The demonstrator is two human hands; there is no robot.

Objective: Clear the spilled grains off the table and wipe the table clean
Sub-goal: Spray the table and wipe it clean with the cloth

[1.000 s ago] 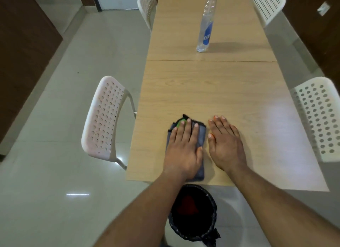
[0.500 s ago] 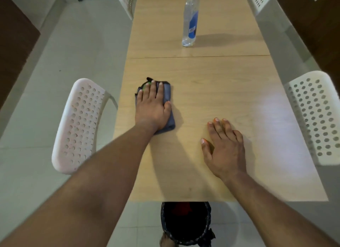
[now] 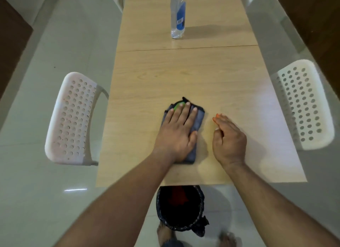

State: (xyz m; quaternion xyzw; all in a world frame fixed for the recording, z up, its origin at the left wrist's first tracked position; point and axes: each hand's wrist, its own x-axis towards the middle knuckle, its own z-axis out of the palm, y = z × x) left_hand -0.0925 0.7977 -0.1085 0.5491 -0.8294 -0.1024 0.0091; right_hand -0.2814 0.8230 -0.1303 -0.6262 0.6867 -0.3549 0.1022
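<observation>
The left hand (image 3: 177, 134) lies flat on a folded blue-grey cloth (image 3: 199, 120), fingers straight and pressing down, so this grip is released rather than clenched: it pins the cloth by palm pressure alone. The cloth sits directly beneath that palm, its long axis running away from the person along the length of the worktop (image 3: 184, 77), one end poking out past the fingertips and the other showing under the heel of the hand. A small green patch shows at the cloth's far edge, next to the fingertips.

The right hand (image 3: 229, 138) is just beside the cloth on its right, apart from it, tilted onto its little-finger edge with fingers loosely bent and holding nothing. It looks placed to act as a stop or scoop for anything pushed sideways.

No grains are visible on the pale wood-grain laminate, which is smooth with a bright sheen to the right; I judge the wiping stage to be in hand. Nearer than both hands, below the worktop's near edge, stands a bin with a black liner (image 3: 181, 210). Well beyond the fingertips stands a clear plastic water bottle (image 3: 178, 14) with a blue label, upright. White perforated plastic chairs (image 3: 73, 117) flank both sides.
</observation>
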